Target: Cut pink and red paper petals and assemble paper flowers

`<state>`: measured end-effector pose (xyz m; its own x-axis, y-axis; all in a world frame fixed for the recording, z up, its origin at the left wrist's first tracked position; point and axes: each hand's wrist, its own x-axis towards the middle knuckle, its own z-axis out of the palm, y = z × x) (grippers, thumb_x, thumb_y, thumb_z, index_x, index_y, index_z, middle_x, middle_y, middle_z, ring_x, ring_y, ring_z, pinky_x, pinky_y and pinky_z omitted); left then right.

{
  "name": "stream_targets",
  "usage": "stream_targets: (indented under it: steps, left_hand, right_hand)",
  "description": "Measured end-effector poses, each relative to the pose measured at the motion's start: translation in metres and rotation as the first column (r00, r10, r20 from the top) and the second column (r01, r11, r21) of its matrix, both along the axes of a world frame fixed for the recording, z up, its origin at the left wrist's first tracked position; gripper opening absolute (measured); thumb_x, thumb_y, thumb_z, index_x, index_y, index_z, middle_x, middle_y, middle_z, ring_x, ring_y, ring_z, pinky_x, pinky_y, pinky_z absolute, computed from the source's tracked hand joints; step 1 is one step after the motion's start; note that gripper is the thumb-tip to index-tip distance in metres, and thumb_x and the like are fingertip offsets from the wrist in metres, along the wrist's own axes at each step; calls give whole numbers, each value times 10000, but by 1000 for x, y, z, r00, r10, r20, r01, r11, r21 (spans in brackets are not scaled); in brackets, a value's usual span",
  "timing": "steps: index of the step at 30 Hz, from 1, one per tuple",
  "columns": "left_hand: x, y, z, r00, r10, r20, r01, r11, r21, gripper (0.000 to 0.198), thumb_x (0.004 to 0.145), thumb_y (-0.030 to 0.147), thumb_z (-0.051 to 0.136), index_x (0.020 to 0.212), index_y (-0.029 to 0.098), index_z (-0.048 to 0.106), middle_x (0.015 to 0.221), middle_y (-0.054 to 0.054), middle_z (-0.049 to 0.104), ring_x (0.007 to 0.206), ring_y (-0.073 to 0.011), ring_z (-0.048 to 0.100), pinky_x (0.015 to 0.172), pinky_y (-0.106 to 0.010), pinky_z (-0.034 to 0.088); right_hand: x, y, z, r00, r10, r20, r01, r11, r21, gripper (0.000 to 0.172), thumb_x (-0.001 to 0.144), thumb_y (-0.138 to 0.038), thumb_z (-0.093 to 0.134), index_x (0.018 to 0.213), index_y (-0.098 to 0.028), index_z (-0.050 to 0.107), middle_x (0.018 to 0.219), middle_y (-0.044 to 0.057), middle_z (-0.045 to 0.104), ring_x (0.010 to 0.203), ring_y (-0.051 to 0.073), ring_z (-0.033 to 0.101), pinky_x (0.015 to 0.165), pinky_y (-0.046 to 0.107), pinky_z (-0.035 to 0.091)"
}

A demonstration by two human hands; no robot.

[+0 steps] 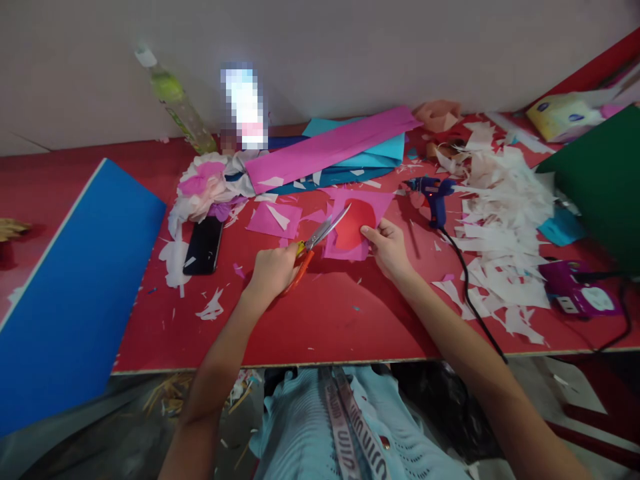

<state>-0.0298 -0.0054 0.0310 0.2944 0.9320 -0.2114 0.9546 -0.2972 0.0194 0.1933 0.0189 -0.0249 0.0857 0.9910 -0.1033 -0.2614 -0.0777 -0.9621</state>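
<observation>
My left hand (273, 270) grips orange-handled scissors (320, 237), whose open blades point up and right into a pink paper sheet (357, 223). That sheet has a round hole through which the red table shows. My right hand (387, 247) pinches the sheet's lower right edge between thumb and fingers and holds it just above the red table (325, 313).
A black phone (204, 245) and paper flowers (205, 183) lie left of the scissors. Pink and teal paper rolls (340, 150) lie behind. A blue glue gun (434, 193) with a black cord, white scraps (500, 220), a blue board (75, 287), a green sheet (605, 180).
</observation>
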Motion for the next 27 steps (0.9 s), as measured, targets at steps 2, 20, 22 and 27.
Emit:
stream_targets:
  steps: [2,20,22,27]
  left_hand:
    - [-2,0,0,1000,-6,14,6,1000,-5,255,888,286,400,1066,173,543,885,-100,689,862,-273,662,685,-321,457]
    - [-58,0,27,981,-148,-128,141,988,-66,361,837,289,443,1170,174,526,1228,-103,589,1110,-251,560,835,-342,478]
    - [-58,4,39,968,-169,-187,162,985,-49,348,829,313,445,1126,169,555,1173,-107,617,1080,-256,574,822,-336,477]
    - [-49,8,54,922,-296,-251,303,953,-13,388,783,246,461,1152,160,545,1123,-102,634,1072,-262,572,815,-345,475]
  right_hand:
    - [2,0,-1,1000,20,1,-20,1000,7,209,654,-333,702,802,-219,608,654,-31,613,507,123,559,440,240,479]
    - [45,31,62,401,468,788,-608,779,-153,298,724,-351,584,563,-185,396,517,-62,331,480,72,302,478,235,233]
    - [42,36,80,208,436,876,-685,704,-188,328,724,-288,572,537,-186,323,513,-60,290,488,72,273,492,246,216]
    - [21,41,105,-104,375,921,-775,550,-312,260,727,-171,524,564,-183,321,533,-44,331,515,89,292,527,271,203]
